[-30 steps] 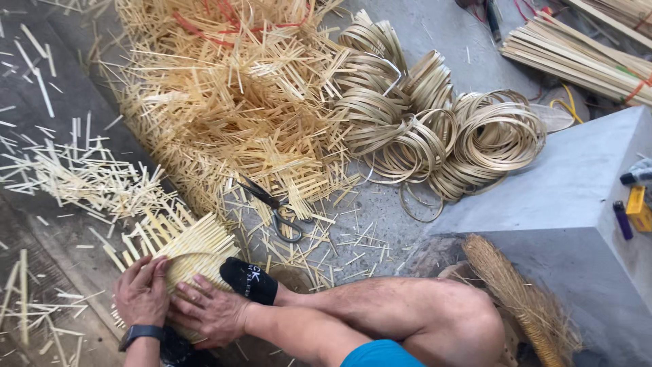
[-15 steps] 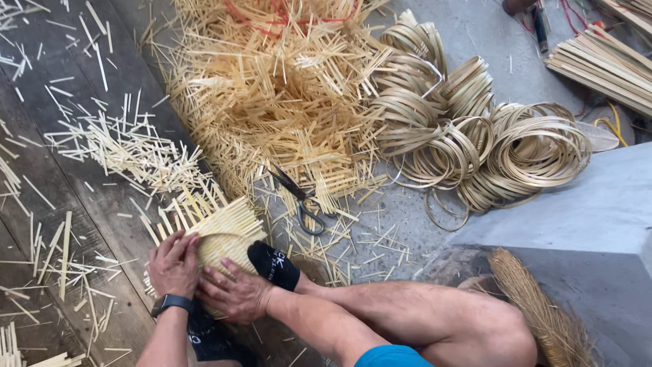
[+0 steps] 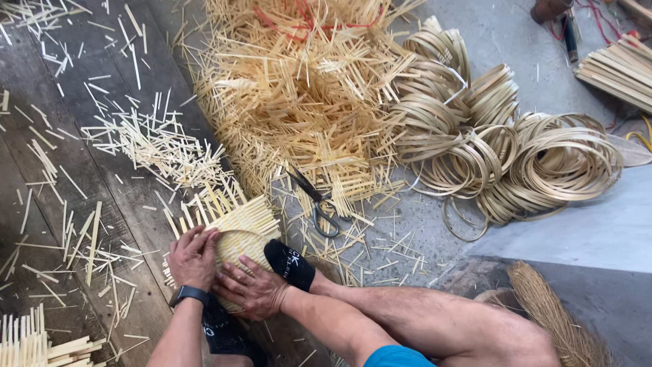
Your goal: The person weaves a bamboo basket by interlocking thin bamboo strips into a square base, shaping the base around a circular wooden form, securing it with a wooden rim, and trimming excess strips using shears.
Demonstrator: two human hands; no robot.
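A small rounded woven bamboo piece [image 3: 236, 246] lies on the floor, with loose strip ends [image 3: 227, 207] fanning out from its far side. My left hand [image 3: 192, 258], with a dark watch on the wrist, grips its left edge. Over its near right side lies my right hand [image 3: 252, 289], fingers spread and pressing on the weave. A foot in a black sock [image 3: 291, 264] rests against the piece's right side. Another black-socked foot [image 3: 221, 326] sits below my hands, partly hidden by them.
Scissors [image 3: 319, 204] lie just beyond the piece. A big heap of cut bamboo strips [image 3: 305, 81] fills the top middle, and coiled bamboo hoops [image 3: 516, 156] lie to its right. Slat bundles [image 3: 618, 68] are at top right, a broom [image 3: 550, 312] at lower right. Scattered sticks [image 3: 149, 143] cover the wooden boards.
The view has shifted, so the hands and woven piece now sit further right and higher in the picture. Both hands stay on the piece, with small shifts of the fingers.
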